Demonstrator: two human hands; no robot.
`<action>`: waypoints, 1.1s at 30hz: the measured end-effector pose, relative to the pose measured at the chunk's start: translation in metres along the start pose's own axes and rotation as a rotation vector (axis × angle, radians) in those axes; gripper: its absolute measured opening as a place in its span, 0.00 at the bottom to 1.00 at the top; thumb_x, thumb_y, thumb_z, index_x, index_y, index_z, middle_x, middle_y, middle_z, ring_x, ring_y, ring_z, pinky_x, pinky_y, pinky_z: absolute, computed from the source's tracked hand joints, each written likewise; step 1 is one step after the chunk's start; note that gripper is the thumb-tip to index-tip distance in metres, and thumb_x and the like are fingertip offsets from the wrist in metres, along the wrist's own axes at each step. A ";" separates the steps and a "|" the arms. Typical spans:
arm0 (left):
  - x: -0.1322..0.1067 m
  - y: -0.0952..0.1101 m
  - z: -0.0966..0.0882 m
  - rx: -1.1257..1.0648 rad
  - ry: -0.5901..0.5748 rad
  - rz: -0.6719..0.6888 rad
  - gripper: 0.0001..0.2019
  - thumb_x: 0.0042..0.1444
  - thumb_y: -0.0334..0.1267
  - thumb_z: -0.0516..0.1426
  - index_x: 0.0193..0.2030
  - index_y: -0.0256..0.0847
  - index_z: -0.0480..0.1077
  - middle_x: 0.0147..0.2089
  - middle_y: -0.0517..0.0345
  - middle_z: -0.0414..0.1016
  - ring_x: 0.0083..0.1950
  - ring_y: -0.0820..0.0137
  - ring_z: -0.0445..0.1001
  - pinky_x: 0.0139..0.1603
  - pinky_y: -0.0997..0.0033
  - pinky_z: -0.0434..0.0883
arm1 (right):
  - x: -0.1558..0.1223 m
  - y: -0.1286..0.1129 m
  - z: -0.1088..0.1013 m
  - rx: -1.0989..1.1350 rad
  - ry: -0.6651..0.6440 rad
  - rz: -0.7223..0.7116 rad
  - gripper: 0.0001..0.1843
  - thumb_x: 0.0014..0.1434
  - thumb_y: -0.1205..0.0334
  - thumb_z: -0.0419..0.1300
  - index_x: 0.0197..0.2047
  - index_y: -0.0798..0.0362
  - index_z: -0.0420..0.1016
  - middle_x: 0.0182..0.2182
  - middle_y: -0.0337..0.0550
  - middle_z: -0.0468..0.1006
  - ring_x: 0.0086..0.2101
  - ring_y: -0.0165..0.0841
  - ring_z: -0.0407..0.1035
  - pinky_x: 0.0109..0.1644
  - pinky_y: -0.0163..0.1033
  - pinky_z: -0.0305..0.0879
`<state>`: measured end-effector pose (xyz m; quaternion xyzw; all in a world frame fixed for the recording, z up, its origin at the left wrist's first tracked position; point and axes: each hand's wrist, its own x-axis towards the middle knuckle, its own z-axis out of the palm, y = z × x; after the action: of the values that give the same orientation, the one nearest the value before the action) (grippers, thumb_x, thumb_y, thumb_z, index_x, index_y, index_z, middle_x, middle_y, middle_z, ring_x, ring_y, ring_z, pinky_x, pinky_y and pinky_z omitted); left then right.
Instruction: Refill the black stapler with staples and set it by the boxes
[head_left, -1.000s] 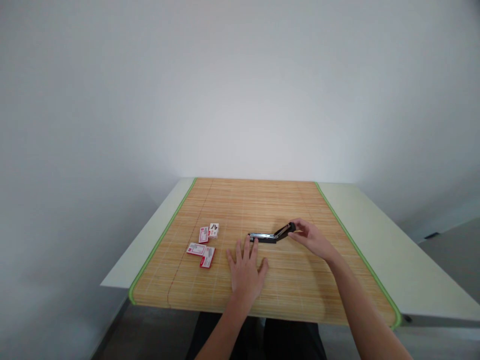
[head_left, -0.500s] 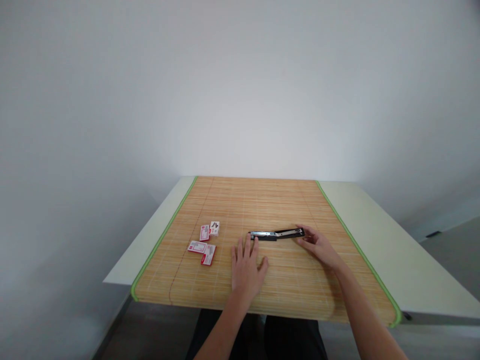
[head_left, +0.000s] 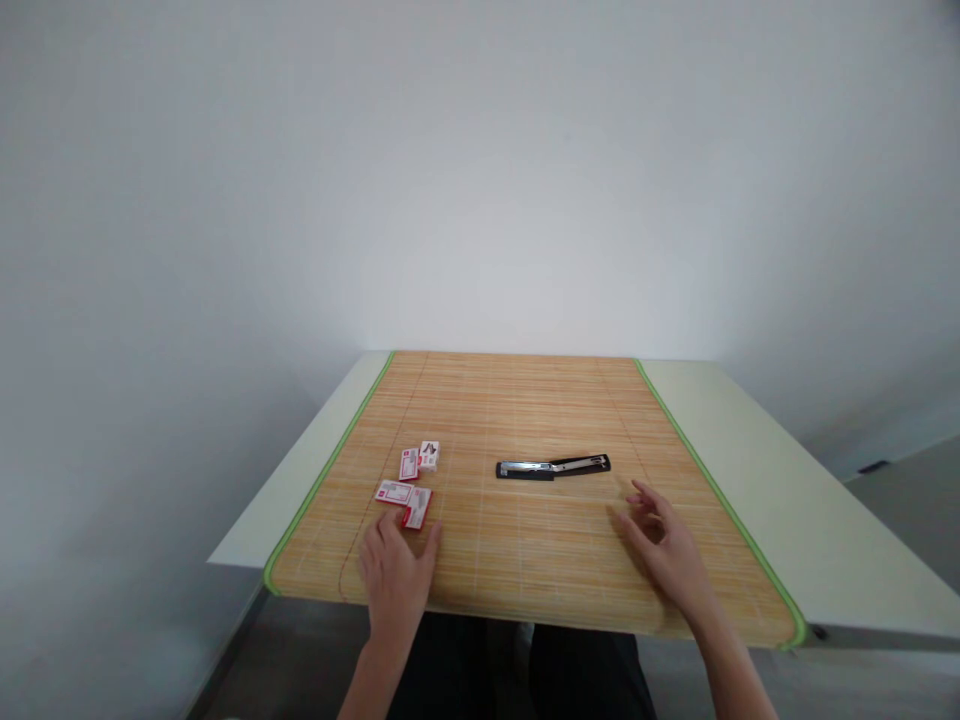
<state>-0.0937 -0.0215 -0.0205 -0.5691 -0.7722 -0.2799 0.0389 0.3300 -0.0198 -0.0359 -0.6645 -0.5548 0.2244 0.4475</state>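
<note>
A black stapler (head_left: 553, 467), swung open nearly flat with its metal inside showing, lies on the bamboo mat (head_left: 525, 400). My left hand (head_left: 396, 575) is at the near side of a group of small red-and-white boxes; its thumb and fingers are apart around the near end of the closest box (head_left: 418, 508), and whether they touch it I cannot tell. Beside that box lie another red-and-white box (head_left: 394, 492), a third one (head_left: 409, 464) and a white box with a dark picture (head_left: 430, 456). To the right of the stapler, my right hand (head_left: 667, 550) holds nothing, its fingers loosely curled and apart.
The mat, with green edging (head_left: 694, 460), covers the middle of a white table (head_left: 780, 500). A plain pale wall (head_left: 495, 200) rises behind the table. My legs (head_left: 585, 670) are under the near edge.
My left hand has moved left from the stapler to the small boxes. My right hand has let go of the stapler and drawn back to the right and nearer. The stapler stays put.
</note>
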 end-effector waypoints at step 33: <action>0.029 0.076 0.029 -0.517 -0.684 0.587 0.29 0.47 0.48 0.72 0.56 0.52 0.74 0.54 0.58 0.75 0.56 0.58 0.71 0.59 0.58 0.65 | -0.004 -0.068 0.060 -0.283 -0.398 -0.264 0.30 0.54 0.52 0.71 0.60 0.43 0.73 0.38 0.40 0.76 0.41 0.41 0.69 0.47 0.44 0.62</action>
<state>-0.0279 0.0322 -0.0045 -0.8118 -0.4541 -0.2367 -0.2805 0.2451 -0.0042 -0.0094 -0.5851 -0.7396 0.2105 0.2576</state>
